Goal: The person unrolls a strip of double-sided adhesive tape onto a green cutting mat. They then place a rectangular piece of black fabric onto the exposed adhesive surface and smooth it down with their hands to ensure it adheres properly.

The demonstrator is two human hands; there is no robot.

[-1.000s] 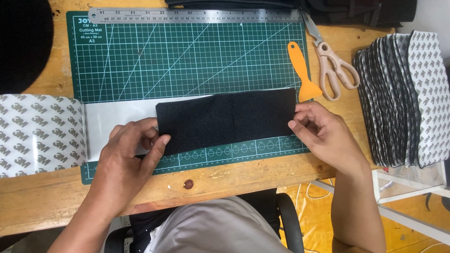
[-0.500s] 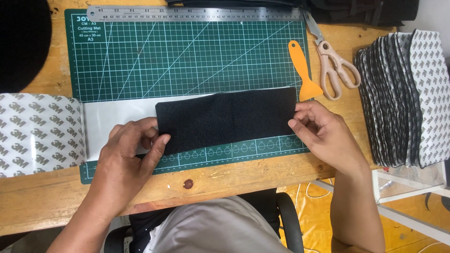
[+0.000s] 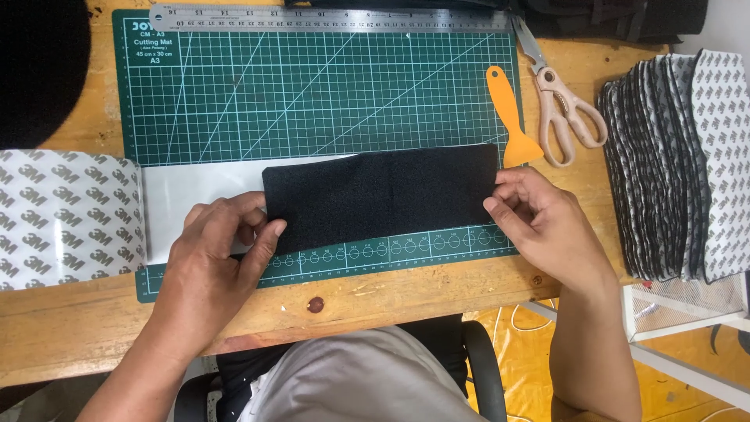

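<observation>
A black rectangular foam piece [image 3: 383,195] lies across the lower part of the green cutting mat [image 3: 312,94], partly over a white adhesive sheet [image 3: 199,191]. My left hand [image 3: 215,258] pinches the piece's lower left corner. My right hand [image 3: 539,223] pinches its right edge between thumb and fingers. The white sheet runs left into a printed backing liner [image 3: 66,215] that hangs over the mat's left side.
An orange plastic scraper [image 3: 512,117] and beige-handled scissors [image 3: 562,105] lie right of the mat. A steel ruler [image 3: 328,16] spans the mat's top. A fanned stack of cut black and printed pieces [image 3: 680,156] sits at far right. A black round shape [image 3: 39,70] is top left.
Both hands keep their grip on the black piece. Its position on the mat looks the same; only slight finger shifts.
</observation>
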